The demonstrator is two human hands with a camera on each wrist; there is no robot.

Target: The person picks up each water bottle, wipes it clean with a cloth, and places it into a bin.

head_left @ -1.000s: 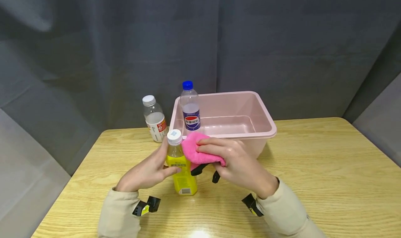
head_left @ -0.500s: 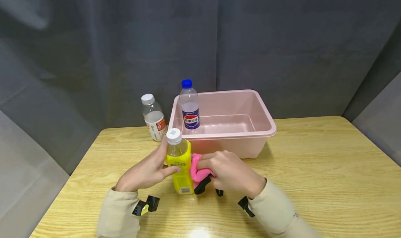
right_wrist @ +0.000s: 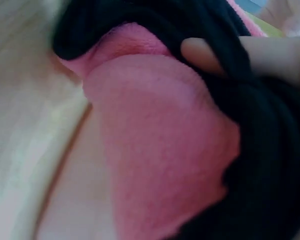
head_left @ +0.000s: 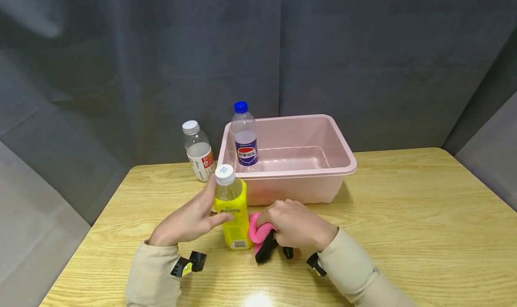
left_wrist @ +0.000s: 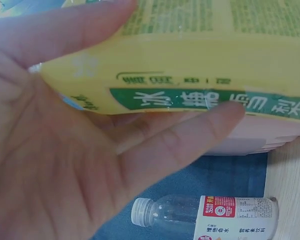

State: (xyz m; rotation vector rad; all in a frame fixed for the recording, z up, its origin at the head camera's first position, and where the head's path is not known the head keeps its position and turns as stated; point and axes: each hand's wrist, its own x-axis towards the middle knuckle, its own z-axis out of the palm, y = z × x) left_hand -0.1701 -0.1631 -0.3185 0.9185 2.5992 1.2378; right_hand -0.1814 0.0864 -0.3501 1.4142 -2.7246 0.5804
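Observation:
A yellow-labelled drink bottle (head_left: 233, 215) with a white cap stands upright on the table. My left hand (head_left: 190, 219) grips it from the left, thumb across the front and fingers behind. Its label fills the top of the left wrist view, with the palm (left_wrist: 55, 155) beside it. My right hand (head_left: 296, 224) holds a bunched pink cloth (head_left: 258, 230) with black parts against the lower right side of the bottle. In the right wrist view the cloth (right_wrist: 155, 135) fills the middle, and one fingertip shows among the black folds.
Behind the bottle stands a pink plastic basin (head_left: 299, 188). A Pepsi bottle (head_left: 246, 150) with a blue cap is upright in its left end. Left of the basin is a clear bottle (head_left: 200, 159) with a white cap and label. A dark curtain (head_left: 202, 51) hangs behind the table.
My right hand has moved the cloth down from near the cap, along the right side of the yellow bottle to near its base. The left hand and bottle have stayed in place.

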